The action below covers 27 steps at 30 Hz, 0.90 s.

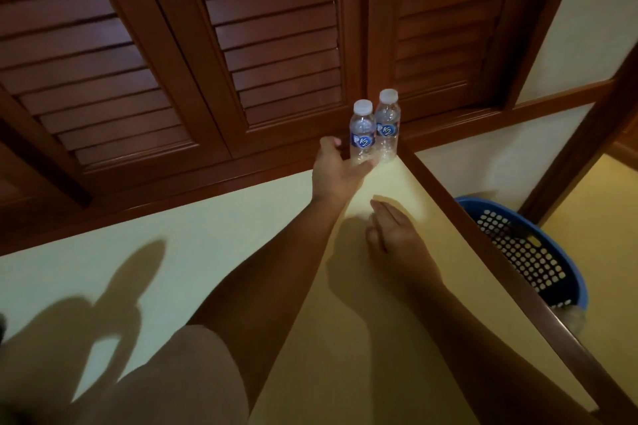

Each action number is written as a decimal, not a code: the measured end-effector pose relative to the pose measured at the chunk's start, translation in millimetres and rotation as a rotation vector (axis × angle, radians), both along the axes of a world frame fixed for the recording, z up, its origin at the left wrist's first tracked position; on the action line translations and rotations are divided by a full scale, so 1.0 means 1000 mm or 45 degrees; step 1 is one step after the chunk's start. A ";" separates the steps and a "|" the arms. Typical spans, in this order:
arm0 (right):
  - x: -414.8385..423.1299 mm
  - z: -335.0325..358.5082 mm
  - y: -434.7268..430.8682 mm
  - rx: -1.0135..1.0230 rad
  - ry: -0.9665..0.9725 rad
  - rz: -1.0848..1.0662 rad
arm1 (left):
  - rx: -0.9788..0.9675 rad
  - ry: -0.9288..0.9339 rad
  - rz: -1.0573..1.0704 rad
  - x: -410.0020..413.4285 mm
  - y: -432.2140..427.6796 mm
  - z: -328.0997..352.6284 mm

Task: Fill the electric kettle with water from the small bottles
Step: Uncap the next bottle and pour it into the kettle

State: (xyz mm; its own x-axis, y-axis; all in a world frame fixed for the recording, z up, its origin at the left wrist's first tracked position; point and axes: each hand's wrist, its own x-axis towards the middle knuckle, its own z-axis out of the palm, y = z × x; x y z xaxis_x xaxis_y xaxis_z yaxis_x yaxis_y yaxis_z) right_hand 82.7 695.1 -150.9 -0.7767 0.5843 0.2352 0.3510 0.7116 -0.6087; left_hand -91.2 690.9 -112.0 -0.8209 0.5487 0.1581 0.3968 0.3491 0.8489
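Two small clear water bottles with white caps and blue labels stand upright side by side in the far corner of a pale yellow counter [241, 235]. The left bottle [362, 131] is nearer, and the right bottle [387, 124] stands just behind it. My left hand [336, 171] reaches to the base of the left bottle, fingers spread around its lower part, not closed on it. My right hand [392, 231] rests flat on the counter, fingers together and extended, holding nothing. No kettle is in view.
Dark wooden louvred shutters [241, 45] rise behind the counter. A wooden rail [483, 241] borders the counter's right edge. Below it on the right stands a blue perforated laundry basket [528, 252]. Shadows of my arms fall across the counter's left side.
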 end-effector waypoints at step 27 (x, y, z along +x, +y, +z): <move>0.010 0.039 -0.386 -0.559 0.474 1.206 | 0.324 0.191 0.902 0.200 -0.535 0.002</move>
